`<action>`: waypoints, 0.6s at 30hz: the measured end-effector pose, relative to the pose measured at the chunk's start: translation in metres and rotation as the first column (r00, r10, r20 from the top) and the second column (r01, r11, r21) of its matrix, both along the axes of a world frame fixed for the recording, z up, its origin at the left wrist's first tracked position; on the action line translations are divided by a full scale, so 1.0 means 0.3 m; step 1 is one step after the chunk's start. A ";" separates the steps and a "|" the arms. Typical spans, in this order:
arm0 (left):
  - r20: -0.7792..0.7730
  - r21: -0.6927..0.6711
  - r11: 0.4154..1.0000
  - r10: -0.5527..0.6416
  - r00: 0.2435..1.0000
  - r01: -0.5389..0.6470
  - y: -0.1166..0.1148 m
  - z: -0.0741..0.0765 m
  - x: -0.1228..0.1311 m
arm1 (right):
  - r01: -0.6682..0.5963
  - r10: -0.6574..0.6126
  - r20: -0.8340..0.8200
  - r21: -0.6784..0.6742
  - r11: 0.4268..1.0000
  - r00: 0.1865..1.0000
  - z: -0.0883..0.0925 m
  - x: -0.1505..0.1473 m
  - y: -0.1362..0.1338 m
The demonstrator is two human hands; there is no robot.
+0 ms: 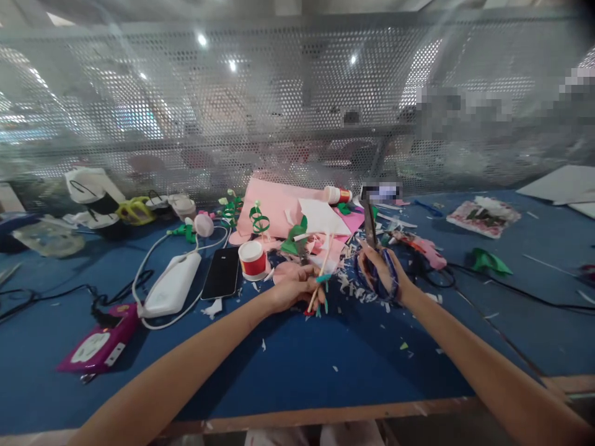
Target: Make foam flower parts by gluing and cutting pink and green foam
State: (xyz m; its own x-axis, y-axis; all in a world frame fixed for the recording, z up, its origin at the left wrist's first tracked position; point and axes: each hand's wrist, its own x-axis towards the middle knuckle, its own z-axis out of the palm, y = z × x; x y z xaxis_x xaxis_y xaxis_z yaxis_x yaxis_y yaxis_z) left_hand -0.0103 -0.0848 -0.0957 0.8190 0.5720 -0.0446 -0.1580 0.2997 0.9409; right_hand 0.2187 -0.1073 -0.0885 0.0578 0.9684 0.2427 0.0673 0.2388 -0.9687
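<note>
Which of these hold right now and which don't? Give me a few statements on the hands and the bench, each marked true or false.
1. The right hand holds scissors with the blades pointing up. True.
2. The left hand is empty. False: the left hand pinches thin sticks.
3. The black phone lies between the white power bank and the red tape roll. True.
4. The pink paper sheet lies at the near edge of the table. False: it lies far back, by the mesh screen.
5. The table has a green cover. False: the cover is blue.
</note>
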 end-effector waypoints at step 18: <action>0.189 -0.105 0.904 0.426 0.885 -0.414 0.109 -0.010 0.095 | -0.177 0.159 -0.260 -0.048 0.983 0.952 -0.002 -0.006 0.021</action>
